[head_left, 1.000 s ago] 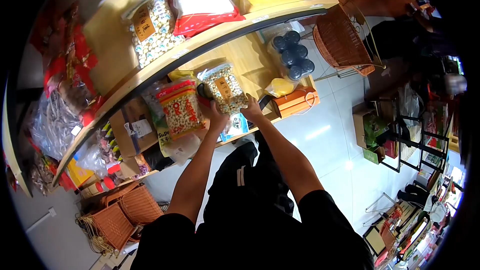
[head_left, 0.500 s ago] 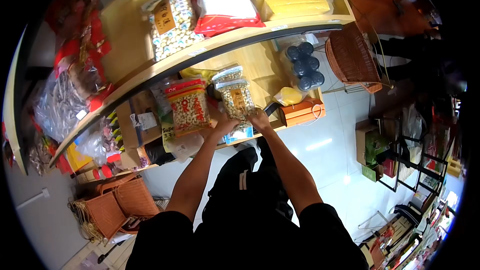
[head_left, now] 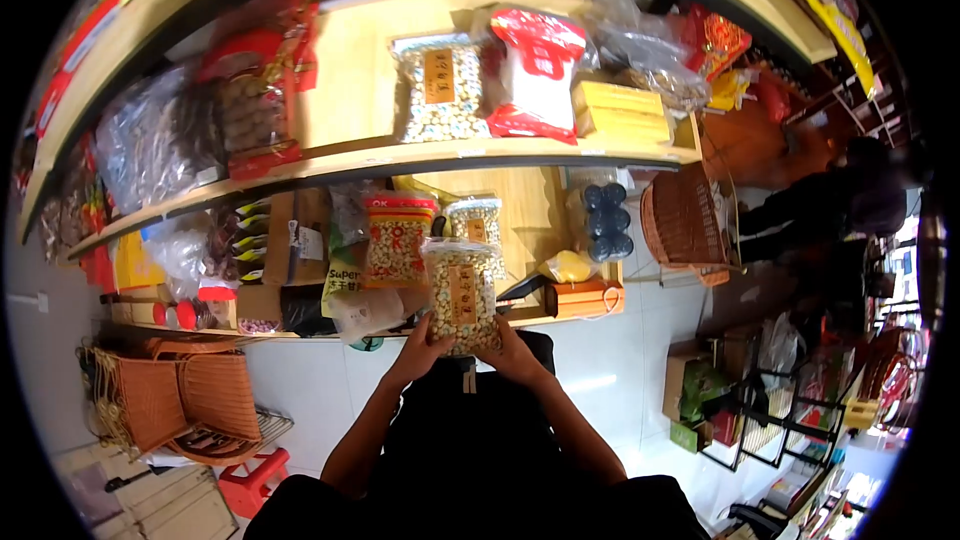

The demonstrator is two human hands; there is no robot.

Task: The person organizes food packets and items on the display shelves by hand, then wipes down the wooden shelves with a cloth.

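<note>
- A clear bag of pale, nut-like pieces [head_left: 462, 290] is held between two bare hands just in front of the lower shelf [head_left: 520, 188], its orange label toward the camera.
- The left hand [head_left: 418, 354] grasps the bag's lower left corner, fingers closed on the plastic; the right hand [head_left: 513, 354] grips the lower right.
- Behind it on the lower shelf stands a similar bag [head_left: 477, 222], partly hidden, near a red-topped bag [head_left: 398, 245] (marked "OK").
- To the right sit dark-capped bottles [head_left: 604, 220] and an orange box [head_left: 583, 300].
- On the upper shelf [head_left: 350, 70], another labelled bag [head_left: 440, 95] stands beside a red-and-white bag [head_left: 537, 80].
</note>
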